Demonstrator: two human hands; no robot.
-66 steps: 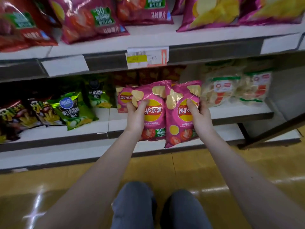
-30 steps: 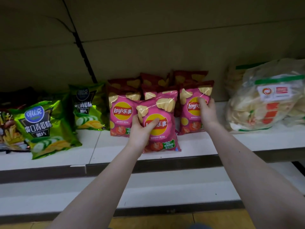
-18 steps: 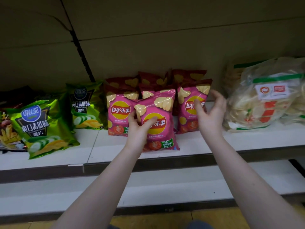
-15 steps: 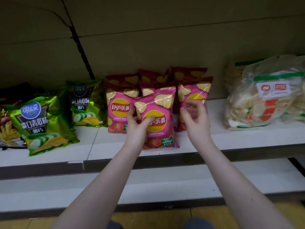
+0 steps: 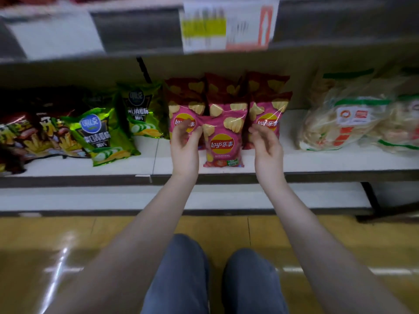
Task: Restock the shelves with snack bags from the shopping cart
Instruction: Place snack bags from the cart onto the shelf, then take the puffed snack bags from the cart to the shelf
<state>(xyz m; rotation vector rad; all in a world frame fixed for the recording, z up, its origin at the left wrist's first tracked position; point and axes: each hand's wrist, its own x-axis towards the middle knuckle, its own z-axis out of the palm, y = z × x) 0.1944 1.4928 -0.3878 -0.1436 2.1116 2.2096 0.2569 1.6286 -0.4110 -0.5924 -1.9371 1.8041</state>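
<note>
A pink Lay's chip bag (image 5: 223, 141) stands upright near the front of the white lower shelf (image 5: 317, 159). More pink Lay's bags (image 5: 267, 112) stand in rows behind it. My left hand (image 5: 184, 146) hovers just left of the front bag with relaxed, slightly curled fingers that hold nothing. Just right of the bag is my right hand (image 5: 266, 143), likewise loose and empty. Neither hand grips the bag.
Green cucumber chip bags (image 5: 102, 137) and dark snack bags (image 5: 34, 137) lie left on the shelf. Clear bags of pale crackers (image 5: 344, 118) sit to the right. A price tag (image 5: 229, 26) hangs on the shelf edge above. My knees (image 5: 210, 279) are over the yellow floor.
Both hands have let go of the pink bags and drawn back toward me. The two bags stay on the shelf. The view has tilted down and pulled away.
</note>
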